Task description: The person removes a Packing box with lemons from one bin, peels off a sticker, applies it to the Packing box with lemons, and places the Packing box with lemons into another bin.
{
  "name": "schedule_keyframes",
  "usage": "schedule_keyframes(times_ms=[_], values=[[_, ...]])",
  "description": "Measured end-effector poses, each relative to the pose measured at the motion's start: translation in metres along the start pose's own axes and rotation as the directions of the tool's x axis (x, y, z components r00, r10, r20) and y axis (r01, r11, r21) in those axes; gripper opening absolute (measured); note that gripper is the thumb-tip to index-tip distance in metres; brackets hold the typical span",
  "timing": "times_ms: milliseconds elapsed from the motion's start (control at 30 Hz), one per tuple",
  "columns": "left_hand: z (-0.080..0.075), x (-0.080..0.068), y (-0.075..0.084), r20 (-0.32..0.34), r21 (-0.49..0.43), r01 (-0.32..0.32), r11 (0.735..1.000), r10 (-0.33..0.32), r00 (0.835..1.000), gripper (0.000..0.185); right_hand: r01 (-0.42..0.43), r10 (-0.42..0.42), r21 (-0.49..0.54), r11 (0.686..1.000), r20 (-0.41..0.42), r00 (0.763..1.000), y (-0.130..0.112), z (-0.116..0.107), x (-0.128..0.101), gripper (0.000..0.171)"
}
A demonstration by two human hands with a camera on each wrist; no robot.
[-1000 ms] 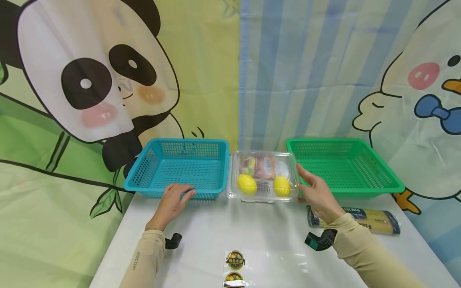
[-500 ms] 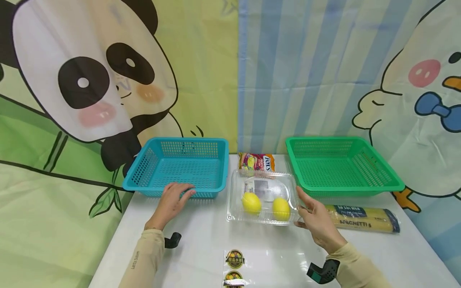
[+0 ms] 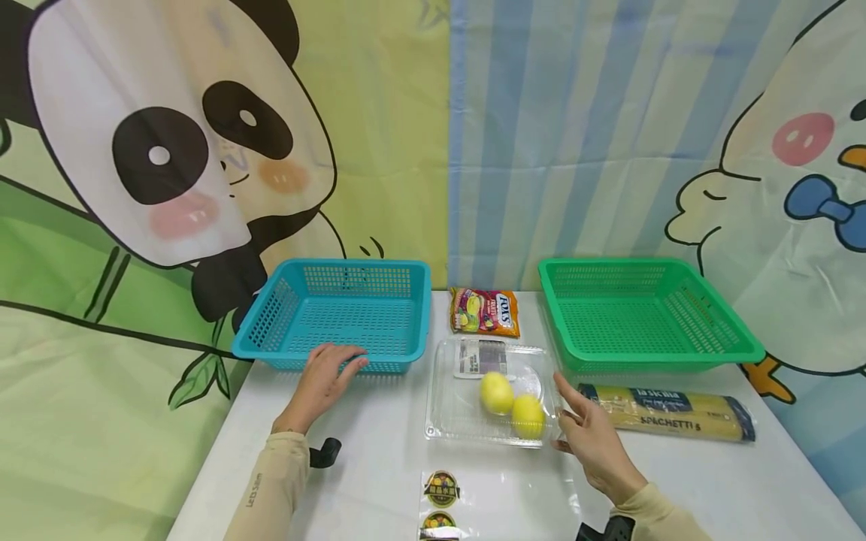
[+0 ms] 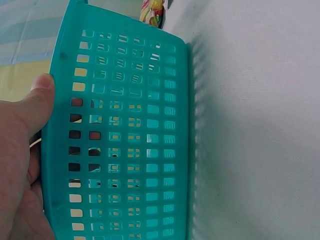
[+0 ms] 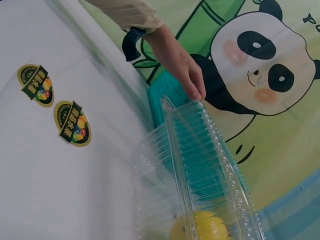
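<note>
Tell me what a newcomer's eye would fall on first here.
Probably the big cartoon panda on the left of the backdrop. Next, perhaps, the two bright yellow fruits in the clear container, held at its right edge by the right hand. The blue basket on the left and green basket on the right also stand out.

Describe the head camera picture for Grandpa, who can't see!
The right hand holds a clear box with two yellow fruits inside; the left hand grips a blue basket. Behind the box lies a colourful packet; a green basket and spaghetti pack are to the right.
</note>
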State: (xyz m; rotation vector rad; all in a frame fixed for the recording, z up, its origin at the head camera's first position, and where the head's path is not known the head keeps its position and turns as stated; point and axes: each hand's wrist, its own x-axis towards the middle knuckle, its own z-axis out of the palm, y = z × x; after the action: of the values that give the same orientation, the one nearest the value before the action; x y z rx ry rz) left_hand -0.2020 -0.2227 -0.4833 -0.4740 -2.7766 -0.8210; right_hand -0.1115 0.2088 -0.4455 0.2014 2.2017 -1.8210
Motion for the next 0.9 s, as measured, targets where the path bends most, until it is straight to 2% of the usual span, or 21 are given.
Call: schedule_keyframes(times_ms=[433,900], values=[[0.0,0.002,-0.001,0.008,0.005,0.0,1.0,0.0,1.0,0.035,-0.022,0.022,0.019,1.0,-0.008,1.0,0.009,0.005,-0.009,0.069],[-0.001,0.001,0.0,0.012,0.004,0.009,1.0,-0.009,1.0,0.035,-0.018,0.018,0.032,0.999,-0.007,1.0,0.012,0.002,0.001,0.067]])
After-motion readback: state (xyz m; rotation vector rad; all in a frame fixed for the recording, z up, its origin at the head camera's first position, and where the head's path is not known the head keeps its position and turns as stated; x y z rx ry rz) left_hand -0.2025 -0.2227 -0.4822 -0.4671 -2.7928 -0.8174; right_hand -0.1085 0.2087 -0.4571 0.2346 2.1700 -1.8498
